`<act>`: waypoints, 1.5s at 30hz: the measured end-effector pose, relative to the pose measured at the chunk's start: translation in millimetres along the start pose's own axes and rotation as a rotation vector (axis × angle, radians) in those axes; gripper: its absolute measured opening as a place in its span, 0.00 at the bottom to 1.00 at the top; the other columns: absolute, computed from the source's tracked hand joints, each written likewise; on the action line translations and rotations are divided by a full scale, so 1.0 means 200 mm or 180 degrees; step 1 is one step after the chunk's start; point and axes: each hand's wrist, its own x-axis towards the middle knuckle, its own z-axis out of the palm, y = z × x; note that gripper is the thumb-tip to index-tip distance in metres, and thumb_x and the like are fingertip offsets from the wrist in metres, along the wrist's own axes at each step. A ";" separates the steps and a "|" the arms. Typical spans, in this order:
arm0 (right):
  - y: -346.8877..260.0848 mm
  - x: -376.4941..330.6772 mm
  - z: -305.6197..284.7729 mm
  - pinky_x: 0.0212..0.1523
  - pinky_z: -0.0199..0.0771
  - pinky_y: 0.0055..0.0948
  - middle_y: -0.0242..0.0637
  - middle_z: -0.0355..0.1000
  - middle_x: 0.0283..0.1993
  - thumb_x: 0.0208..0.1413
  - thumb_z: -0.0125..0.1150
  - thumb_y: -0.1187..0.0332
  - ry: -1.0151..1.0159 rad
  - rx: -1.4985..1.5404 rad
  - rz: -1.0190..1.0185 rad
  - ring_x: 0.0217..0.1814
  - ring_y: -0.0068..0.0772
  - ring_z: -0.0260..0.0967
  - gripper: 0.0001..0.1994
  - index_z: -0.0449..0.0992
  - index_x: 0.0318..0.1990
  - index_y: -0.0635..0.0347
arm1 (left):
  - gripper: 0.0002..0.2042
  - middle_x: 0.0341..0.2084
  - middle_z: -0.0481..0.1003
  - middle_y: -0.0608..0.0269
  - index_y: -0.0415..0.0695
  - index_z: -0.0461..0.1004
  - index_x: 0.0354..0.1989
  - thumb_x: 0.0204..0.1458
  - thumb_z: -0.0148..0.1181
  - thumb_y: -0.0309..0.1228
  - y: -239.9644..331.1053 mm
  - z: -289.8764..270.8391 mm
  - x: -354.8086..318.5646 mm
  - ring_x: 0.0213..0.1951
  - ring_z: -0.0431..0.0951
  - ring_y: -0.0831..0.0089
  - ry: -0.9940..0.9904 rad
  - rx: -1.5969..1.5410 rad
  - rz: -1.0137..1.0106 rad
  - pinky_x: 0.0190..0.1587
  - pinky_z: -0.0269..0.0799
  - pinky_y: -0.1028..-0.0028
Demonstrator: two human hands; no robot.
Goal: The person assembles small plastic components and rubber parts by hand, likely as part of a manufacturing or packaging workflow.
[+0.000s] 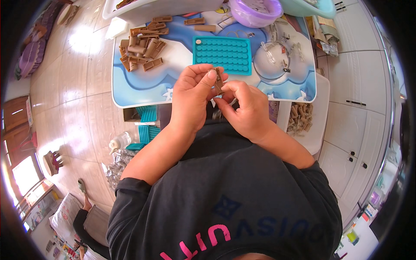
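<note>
My left hand (190,96) holds a small brown plastic part (219,80) between thumb and fingers, above the near edge of the table. The part is a narrow, hollowed piece, tilted almost upright. Close against its lower end, my right hand (246,112) has its thumb and forefinger drawn together; whatever they pinch is too small to make out. Just beyond my hands lies a teal tray (195,58) with rows of round pockets. One small white disc (199,42) sits in its far left corner.
A heap of brown plastic parts (143,47) lies on the table's left. Wires and clear bits (277,54) lie at right. At the back stand a purple basin (255,17) and a grey bin (169,11). A white bin (320,112) with more parts stands below right.
</note>
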 end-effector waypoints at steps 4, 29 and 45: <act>0.03 -0.03 0.01 0.25 0.66 0.27 0.33 0.72 0.24 0.44 0.64 0.76 0.0027 0.0800 0.0471 0.22 0.30 0.70 0.12 0.67 0.36 0.58 | 0.09 0.41 0.73 0.52 0.38 0.64 0.42 0.57 0.52 0.27 0.01 -0.01 0.00 0.42 0.76 0.65 0.0127 0.0063 -0.0004 0.41 0.76 0.70; 0.07 0.05 0.02 0.27 0.67 0.34 0.37 0.72 0.25 0.45 0.63 0.71 -0.0172 0.0688 0.0048 0.26 0.41 0.70 0.09 0.74 0.36 0.55 | 0.09 0.41 0.74 0.52 0.38 0.67 0.44 0.58 0.49 0.26 -0.02 -0.10 0.03 0.40 0.76 0.68 -0.0122 -0.0171 -0.0335 0.39 0.75 0.73; 0.24 0.50 0.16 0.27 0.68 0.33 0.32 0.69 0.25 0.44 0.63 0.68 0.0078 -0.0446 -0.0263 0.30 0.37 0.69 0.05 0.78 0.31 0.53 | 0.13 0.41 0.74 0.52 0.36 0.67 0.49 0.57 0.51 0.27 0.10 -0.19 0.10 0.40 0.76 0.69 0.0374 -0.0095 -0.0070 0.44 0.75 0.71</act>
